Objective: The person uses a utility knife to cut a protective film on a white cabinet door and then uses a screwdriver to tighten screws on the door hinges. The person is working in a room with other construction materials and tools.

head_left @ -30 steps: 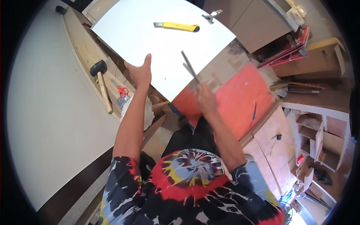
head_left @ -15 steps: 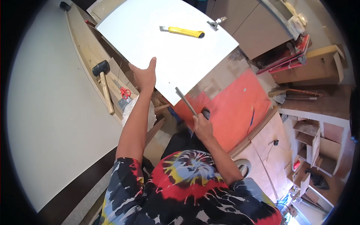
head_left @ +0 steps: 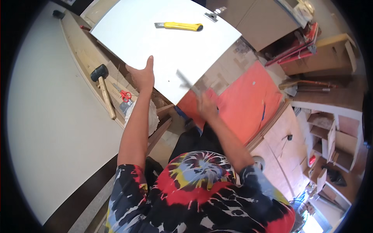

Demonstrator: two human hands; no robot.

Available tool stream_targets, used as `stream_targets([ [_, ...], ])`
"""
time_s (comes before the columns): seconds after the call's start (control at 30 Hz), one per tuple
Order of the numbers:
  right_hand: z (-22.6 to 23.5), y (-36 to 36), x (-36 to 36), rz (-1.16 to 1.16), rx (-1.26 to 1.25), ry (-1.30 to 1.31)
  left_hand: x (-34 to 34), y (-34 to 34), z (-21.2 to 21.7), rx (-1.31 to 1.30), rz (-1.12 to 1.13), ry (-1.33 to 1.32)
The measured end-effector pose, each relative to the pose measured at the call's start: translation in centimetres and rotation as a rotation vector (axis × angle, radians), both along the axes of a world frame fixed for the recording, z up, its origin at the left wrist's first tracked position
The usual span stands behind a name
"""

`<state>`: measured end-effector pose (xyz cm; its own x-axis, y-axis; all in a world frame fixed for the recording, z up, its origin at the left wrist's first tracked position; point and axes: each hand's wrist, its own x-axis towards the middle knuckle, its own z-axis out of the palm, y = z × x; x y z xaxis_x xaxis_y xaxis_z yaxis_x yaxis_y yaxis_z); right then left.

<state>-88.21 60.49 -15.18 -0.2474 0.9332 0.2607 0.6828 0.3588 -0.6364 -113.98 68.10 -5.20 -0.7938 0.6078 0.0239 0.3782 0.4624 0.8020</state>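
A white cabinet door lies in front of me, its near corner pointing at my body. My left hand grips the door's left edge, thumb up along the top face and the other fingers partly hidden. In my right hand is a long, narrow grey metal file, blurred by motion, angled over the door's near right edge. Whether it touches the edge I cannot tell. A yellow box cutter rests on the door, and a metal hinge sits at its far right edge.
On a wooden ledge to the left lie a black-headed mallet and red-handled scissors. A red sheet covers floor at the right. Wooden boards and an open shelf unit stand beyond it.
My right hand has swung the file slightly up and left, now blurred. The door, box cutter and my left hand appear shifted up and left in the view.
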Motion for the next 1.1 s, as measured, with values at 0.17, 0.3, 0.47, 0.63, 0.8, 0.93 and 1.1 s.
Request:
stream_targets([
  [0.17,2.2,0.3,-0.7,-0.100,0.063,0.090,-1.0,-0.4,-1.0,0.163,-0.068,0.035],
  [0.3,-0.7,-7.5,-0.4,0.001,-0.170,0.147,-1.3,-0.5,-1.9,0.189,-0.106,0.092],
  [0.47,1.3,4.2,-1.2,-0.170,0.000,0.219,-0.8,0.9,-1.8,0.159,-0.165,0.121],
  [0.63,0.4,-4.6,-1.1,-0.012,-0.011,0.265,-1.3,0.3,-1.3,0.224,-0.176,0.030],
  [0.8,1.9,3.6,-1.2,-0.086,-0.198,0.244,-1.7,0.9,-1.9,0.245,-0.269,0.013],
  [0.93,3.2,1.1,0.6,-0.060,-0.240,0.102,-1.1,0.2,-0.7,0.241,-0.280,0.023],
  [1.1,0.7,-5.8,0.6,0.046,-0.188,0.009,-1.2,0.0,-1.3,0.268,-0.158,0.058],
])
